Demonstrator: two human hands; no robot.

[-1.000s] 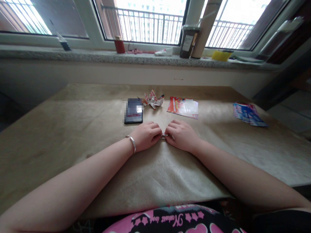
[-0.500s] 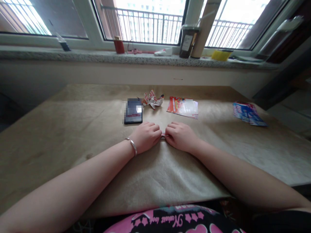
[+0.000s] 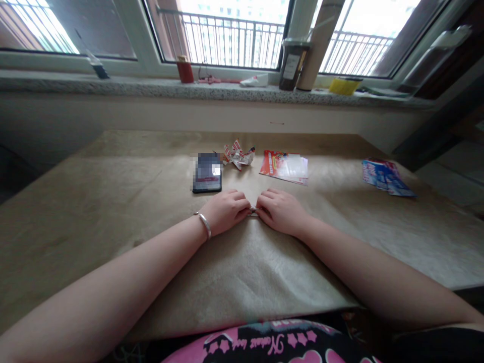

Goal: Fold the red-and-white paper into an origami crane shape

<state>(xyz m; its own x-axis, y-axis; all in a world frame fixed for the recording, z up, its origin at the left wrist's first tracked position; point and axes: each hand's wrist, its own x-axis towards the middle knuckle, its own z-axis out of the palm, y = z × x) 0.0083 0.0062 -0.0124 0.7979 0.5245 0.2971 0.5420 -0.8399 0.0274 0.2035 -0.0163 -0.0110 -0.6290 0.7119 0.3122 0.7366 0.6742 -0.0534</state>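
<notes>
My left hand [image 3: 227,210] and my right hand [image 3: 282,210] meet over the middle of the table, fingers closed and pinching. Between them is a small piece of folded paper [image 3: 253,213], whitish with a bit of dark print; each hand grips one end. Most of it is hidden under the fingers. A silver bangle [image 3: 204,225] circles my left wrist. Just beyond the left hand lies a dark phone [image 3: 207,174], partly blurred out. Past the fingertips sits a crumpled, folded red-and-white paper piece [image 3: 239,155].
Behind my right hand lie red and white printed sheets [image 3: 283,166]. Blue printed sheets [image 3: 387,177] are at the far right of the table [image 3: 113,201]. Along the windowsill [image 3: 143,89] stand a red container [image 3: 185,70], a dark lidded jar [image 3: 292,65] and a yellow roll [image 3: 345,85].
Both hands have shifted slightly, and the fingertips have moved on the folded paper, with a little more of its near edge showing. Everything else stays in place.
</notes>
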